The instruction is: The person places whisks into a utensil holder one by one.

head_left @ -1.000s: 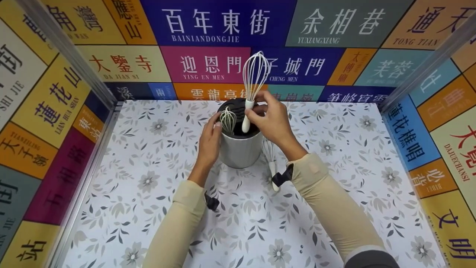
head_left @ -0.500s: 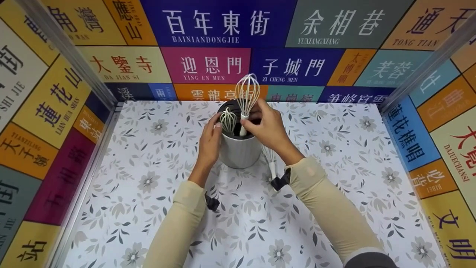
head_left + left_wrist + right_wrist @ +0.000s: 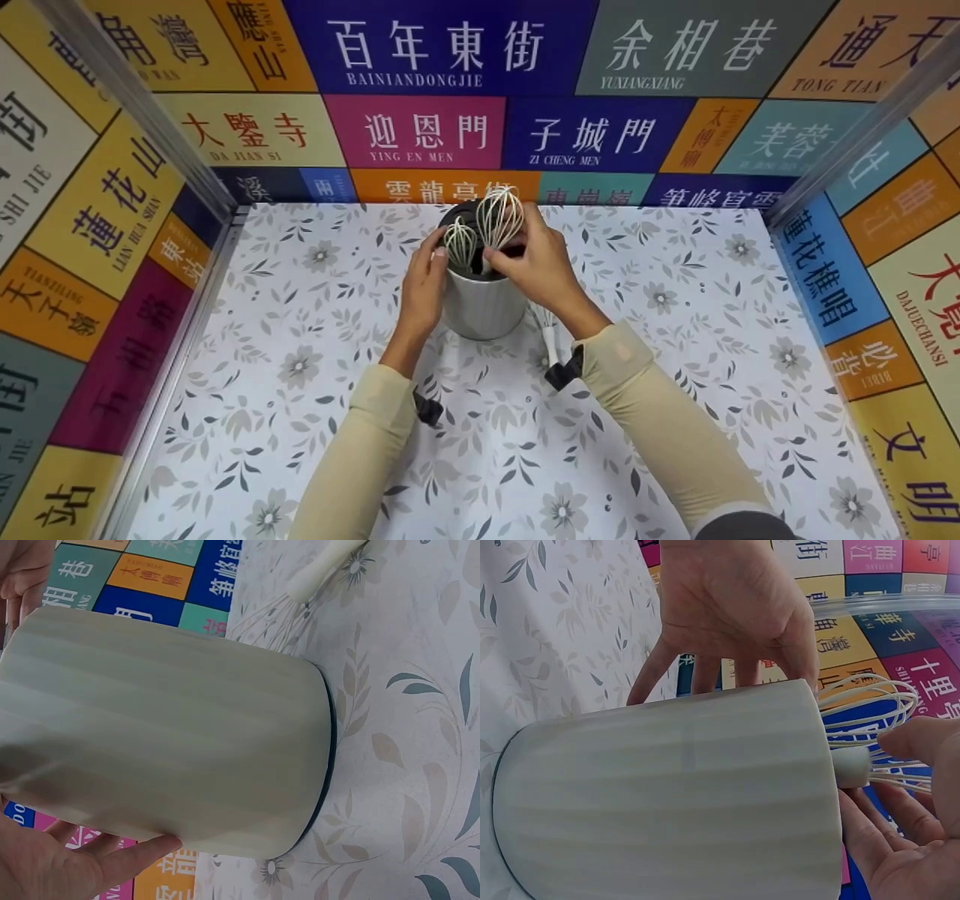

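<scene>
A pale grey utensil holder (image 3: 486, 309) with a black insert stands upright on the table. My left hand (image 3: 424, 289) rests against its left side, fingers extended along the wall, as the right wrist view also shows. With thumb and fingers, my right hand (image 3: 551, 262) pinches a white whisk (image 3: 500, 214) at the base of its wires. That whisk's handle is mostly hidden down inside the holder; only its top (image 3: 851, 766) shows above the rim in the right wrist view. A smaller whisk (image 3: 460, 241) stands in the holder beside my left hand, wires up.
Another whisk (image 3: 550, 341) lies on the table right of the holder, partly covered by my right wrist and its black strap (image 3: 562, 373). The tabletop (image 3: 300, 442) has a floral print. Panels with printed signs (image 3: 420, 131) enclose the back and both sides.
My right hand has lowered the pinched whisk into the holder, moving it slightly left, and its grip now sits at the wires rather than the handle. My left hand has stayed in place.
</scene>
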The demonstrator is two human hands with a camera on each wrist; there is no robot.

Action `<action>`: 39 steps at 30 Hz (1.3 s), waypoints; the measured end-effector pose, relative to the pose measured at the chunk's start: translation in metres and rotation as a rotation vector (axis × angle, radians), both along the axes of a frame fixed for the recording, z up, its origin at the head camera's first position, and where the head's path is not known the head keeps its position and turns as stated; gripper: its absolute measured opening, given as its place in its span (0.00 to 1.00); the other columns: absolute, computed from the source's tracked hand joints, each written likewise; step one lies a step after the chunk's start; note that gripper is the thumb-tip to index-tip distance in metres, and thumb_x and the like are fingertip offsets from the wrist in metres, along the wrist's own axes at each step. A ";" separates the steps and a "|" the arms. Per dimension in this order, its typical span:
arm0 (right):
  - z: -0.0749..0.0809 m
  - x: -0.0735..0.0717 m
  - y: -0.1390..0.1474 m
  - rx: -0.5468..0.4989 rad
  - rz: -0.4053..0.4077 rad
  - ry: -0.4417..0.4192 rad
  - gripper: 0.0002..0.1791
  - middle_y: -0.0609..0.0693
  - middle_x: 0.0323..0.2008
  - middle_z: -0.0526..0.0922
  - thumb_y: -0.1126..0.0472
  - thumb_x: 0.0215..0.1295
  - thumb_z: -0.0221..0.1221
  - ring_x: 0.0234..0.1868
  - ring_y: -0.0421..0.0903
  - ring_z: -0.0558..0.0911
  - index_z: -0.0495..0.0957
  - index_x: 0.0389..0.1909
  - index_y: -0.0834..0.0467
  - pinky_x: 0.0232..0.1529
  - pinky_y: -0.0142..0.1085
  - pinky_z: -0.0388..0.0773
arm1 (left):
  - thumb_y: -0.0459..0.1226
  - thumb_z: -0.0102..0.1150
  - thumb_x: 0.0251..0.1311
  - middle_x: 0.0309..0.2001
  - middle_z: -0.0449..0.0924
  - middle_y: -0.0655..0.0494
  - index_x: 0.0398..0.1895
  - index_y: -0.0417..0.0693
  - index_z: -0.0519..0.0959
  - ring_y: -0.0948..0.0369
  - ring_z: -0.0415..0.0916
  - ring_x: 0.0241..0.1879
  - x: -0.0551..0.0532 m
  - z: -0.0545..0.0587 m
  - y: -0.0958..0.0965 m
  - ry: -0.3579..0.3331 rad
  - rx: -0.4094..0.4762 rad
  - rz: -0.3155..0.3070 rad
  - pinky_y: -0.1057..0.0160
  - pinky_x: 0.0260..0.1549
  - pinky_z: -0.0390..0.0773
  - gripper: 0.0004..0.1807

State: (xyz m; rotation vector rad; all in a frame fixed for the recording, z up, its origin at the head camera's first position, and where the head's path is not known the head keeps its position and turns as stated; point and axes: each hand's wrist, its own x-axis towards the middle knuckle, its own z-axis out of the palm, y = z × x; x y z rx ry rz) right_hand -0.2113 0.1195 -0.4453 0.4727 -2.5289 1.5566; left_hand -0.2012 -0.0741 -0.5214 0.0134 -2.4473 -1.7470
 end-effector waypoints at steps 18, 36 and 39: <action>0.006 0.003 0.002 0.011 0.007 -0.057 0.39 0.52 0.55 0.82 0.49 0.55 0.76 0.51 0.47 0.85 0.69 0.64 0.53 0.50 0.43 0.83 | 0.52 0.39 0.80 0.72 0.68 0.49 0.76 0.63 0.67 0.53 0.65 0.73 -0.001 -0.001 0.000 0.045 0.008 -0.003 0.49 0.72 0.64 0.25; 0.002 0.003 0.001 0.024 -0.002 0.054 0.26 0.51 0.50 0.86 0.46 0.61 0.71 0.50 0.45 0.86 0.79 0.57 0.53 0.55 0.41 0.81 | 0.53 0.39 0.80 0.72 0.68 0.50 0.75 0.64 0.67 0.54 0.64 0.74 -0.001 -0.001 0.001 0.033 0.007 0.001 0.49 0.73 0.62 0.25; 0.002 0.004 0.002 0.028 -0.002 0.069 0.26 0.51 0.49 0.86 0.47 0.61 0.71 0.49 0.44 0.86 0.79 0.56 0.54 0.55 0.40 0.81 | 0.53 0.39 0.80 0.73 0.67 0.50 0.76 0.65 0.67 0.53 0.63 0.74 -0.001 -0.001 0.001 0.031 0.004 0.000 0.48 0.73 0.62 0.25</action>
